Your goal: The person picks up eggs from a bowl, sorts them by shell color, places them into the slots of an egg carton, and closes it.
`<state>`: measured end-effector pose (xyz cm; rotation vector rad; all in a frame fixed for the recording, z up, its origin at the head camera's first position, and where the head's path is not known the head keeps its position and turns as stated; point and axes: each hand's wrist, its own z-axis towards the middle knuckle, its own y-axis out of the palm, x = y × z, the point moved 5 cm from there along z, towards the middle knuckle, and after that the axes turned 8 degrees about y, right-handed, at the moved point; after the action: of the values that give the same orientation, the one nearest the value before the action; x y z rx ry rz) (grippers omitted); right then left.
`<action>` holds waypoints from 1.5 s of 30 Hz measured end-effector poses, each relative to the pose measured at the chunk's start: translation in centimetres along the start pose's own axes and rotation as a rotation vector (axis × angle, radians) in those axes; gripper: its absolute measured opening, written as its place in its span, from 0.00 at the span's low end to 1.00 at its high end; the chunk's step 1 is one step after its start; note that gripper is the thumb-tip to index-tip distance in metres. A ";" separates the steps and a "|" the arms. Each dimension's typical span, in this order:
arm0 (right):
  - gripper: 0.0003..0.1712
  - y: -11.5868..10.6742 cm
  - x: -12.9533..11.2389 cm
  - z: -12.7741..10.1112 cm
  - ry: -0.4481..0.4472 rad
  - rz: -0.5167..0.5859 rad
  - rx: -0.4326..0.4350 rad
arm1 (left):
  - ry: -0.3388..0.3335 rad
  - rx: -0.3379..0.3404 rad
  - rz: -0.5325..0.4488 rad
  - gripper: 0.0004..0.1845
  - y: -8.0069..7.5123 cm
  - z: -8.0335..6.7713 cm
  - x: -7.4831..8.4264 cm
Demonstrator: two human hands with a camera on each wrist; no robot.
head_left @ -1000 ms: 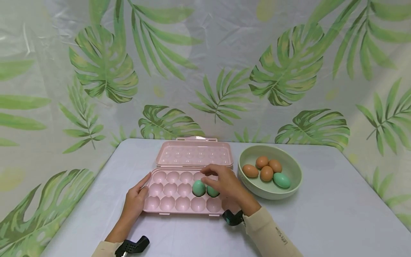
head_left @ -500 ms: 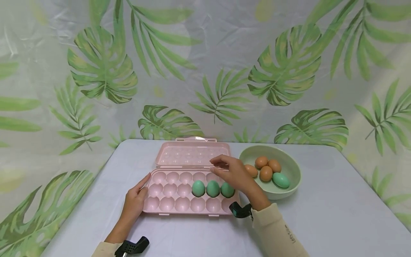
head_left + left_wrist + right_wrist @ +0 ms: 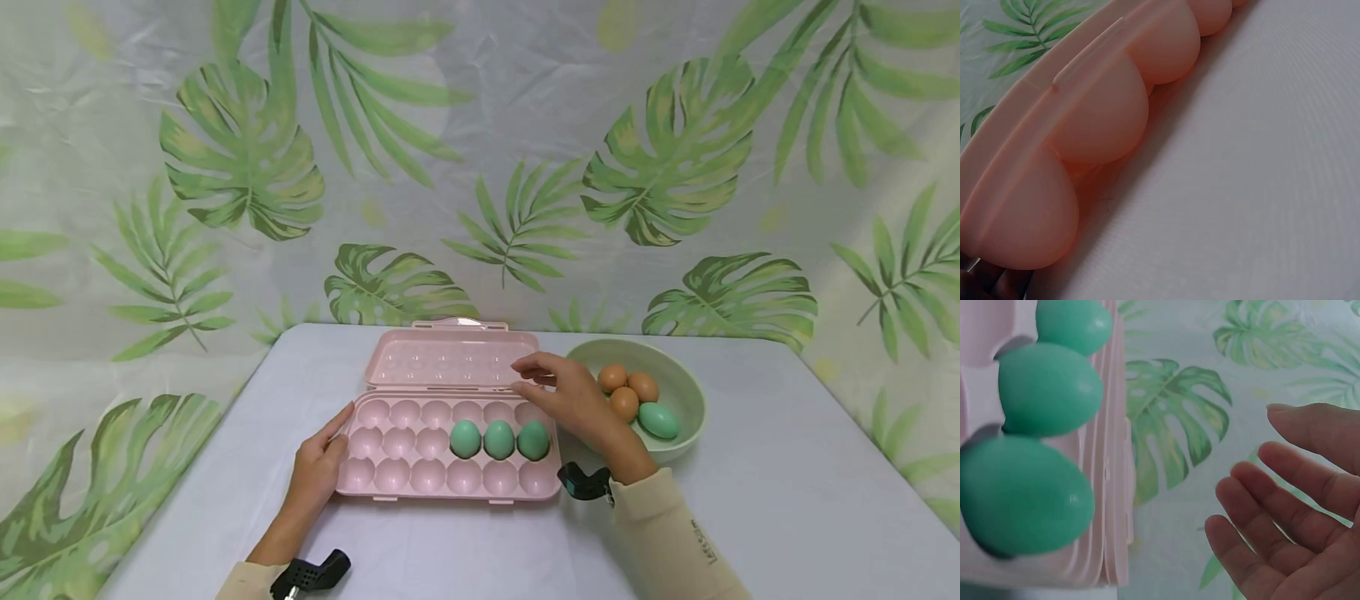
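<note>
A pink plastic egg tray (image 3: pixel 442 497) lies with its lid (image 3: pixel 450 375) folded back. Three green eggs, the left one (image 3: pixel 466 439), middle one (image 3: pixel 499 440) and right one (image 3: pixel 533 440), stand in the right half of its middle row. My left hand (image 3: pixel 318 467) grips the tray's left end; in the left wrist view dark fingertips (image 3: pixel 997 280) show beneath a cup. Above the tray's back right corner hovers my right hand (image 3: pixel 581 404), holding nothing. The right wrist view shows its fingers spread and slightly bent, apart from the eggs.
A light green bowl (image 3: pixel 693 383) stands right of the tray. Inside are one green egg (image 3: pixel 658 420) and several brown eggs (image 3: pixel 624 405), partly hidden by my right hand. A leaf-patterned sheet (image 3: pixel 525 208) hangs behind the white table (image 3: pixel 787 483).
My right hand has moved right, away from above the green eggs and toward the bowl, uncovering the rightmost green egg. My left hand has stayed at the tray's end.
</note>
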<state>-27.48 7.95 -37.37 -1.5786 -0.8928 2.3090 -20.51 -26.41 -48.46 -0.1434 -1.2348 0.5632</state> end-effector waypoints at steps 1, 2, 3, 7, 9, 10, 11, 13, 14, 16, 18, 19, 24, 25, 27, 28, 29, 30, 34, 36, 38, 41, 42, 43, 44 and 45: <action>0.17 -0.2 0.1 0.0 0.007 -0.006 0.000 | -0.001 0.002 -0.001 0.24 0.0 0.0 0.0; 0.17 -0.3 0.2 -0.1 0.005 -0.013 -0.002 | 0.000 0.001 0.000 0.24 -0.1 0.0 0.0; 0.18 -0.5 0.3 -0.1 0.007 -0.017 -0.003 | -0.002 0.001 -0.004 0.24 -0.1 0.0 -0.1; 0.20 -1.3 0.8 -0.2 -0.002 -0.046 -0.002 | -0.005 -0.001 -0.009 0.24 -0.1 -0.1 -0.3; 0.21 -1.7 1.2 -0.3 0.001 -0.049 0.003 | -0.001 -0.001 -0.007 0.24 0.0 0.0 -0.4; 0.20 -2.0 1.4 -0.3 0.006 -0.049 0.005 | 0.001 -0.001 -0.006 0.24 0.0 0.0 -0.3; 0.20 -2.3 1.5 -0.4 0.013 -0.051 0.008 | 0.003 -0.002 -0.005 0.24 0.0 0.0 -0.3; 0.20 -2.8 1.8 -0.6 0.028 -0.045 0.009 | 0.006 -0.003 -0.004 0.24 0.1 0.1 -0.2; 0.20 -3.1 2.0 -0.7 0.033 -0.050 0.011 | 0.006 -0.002 -0.004 0.24 0.1 0.1 -0.1; 0.20 -3.6 2.2 -0.9 0.043 -0.056 0.010 | 0.002 -0.001 -0.006 0.24 0.1 0.1 -0.1; 0.20 -4.0 2.6 -1.1 0.044 -0.067 0.011 | 0.001 0.002 -0.007 0.24 0.0 0.1 -0.1; 0.20 -4.3 2.8 -1.2 0.045 -0.077 0.014 | 0.003 0.003 -0.007 0.24 0.0 0.1 -0.1; 0.22 -5.4 3.6 -1.8 0.044 -0.109 0.024 | 0.012 0.007 -0.011 0.24 0.1 0.2 -0.1; 0.23 -5.6 3.7 -1.9 0.050 -0.108 0.023 | 0.013 0.007 -0.010 0.24 0.1 0.2 -0.1; 0.25 -6.1 4.1 -2.1 0.068 -0.100 0.020 | 0.012 0.011 -0.008 0.24 0.1 0.2 -0.2; 0.26 -6.3 4.3 -2.2 0.088 -0.098 0.020 | 0.012 0.011 -0.007 0.24 0.1 0.2 -0.2; 0.26 -6.6 4.6 -2.3 0.108 -0.098 0.022 | 0.010 0.012 -0.006 0.24 0.1 0.2 -0.2; 0.27 -6.9 4.8 -2.5 0.125 -0.094 0.025 | 0.010 0.013 -0.004 0.24 0.0 0.2 -0.2; 0.25 -8.0 5.3 -2.9 0.135 -0.097 0.044 | 0.010 0.014 -0.006 0.25 0.0 0.2 -0.2; 0.25 -8.5 5.4 -3.1 0.123 -0.107 0.055 | 0.010 0.014 -0.010 0.25 0.1 0.2 -0.2; 0.26 -8.9 5.6 -3.3 0.137 -0.125 0.062 | 0.011 0.014 -0.011 0.24 0.1 0.3 -0.2; 0.27 -9.3 6.1 -3.5 0.171 -0.147 0.060 | 0.011 0.013 -0.003 0.24 0.1 0.3 -0.2; 0.28 -9.5 6.3 -3.6 0.182 -0.150 0.060 | 0.011 0.014 -0.001 0.24 0.1 0.3 -0.2; 0.28 -9.6 6.5 -3.7 0.189 -0.157 0.058 | 0.012 0.015 0.002 0.24 0.1 0.2 -0.3; 0.28 -9.7 6.8 -3.7 0.193 -0.162 0.057 | 0.012 0.015 0.002 0.24 0.1 0.2 -0.3; 0.29 -9.8 7.0 -3.8 0.192 -0.168 0.058 | 0.014 0.014 0.000 0.24 0.1 0.2 -0.3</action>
<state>-28.48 20.54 -37.95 -1.6023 -0.8674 2.0130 -20.83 -26.50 -48.66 -0.1350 -1.2172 0.5702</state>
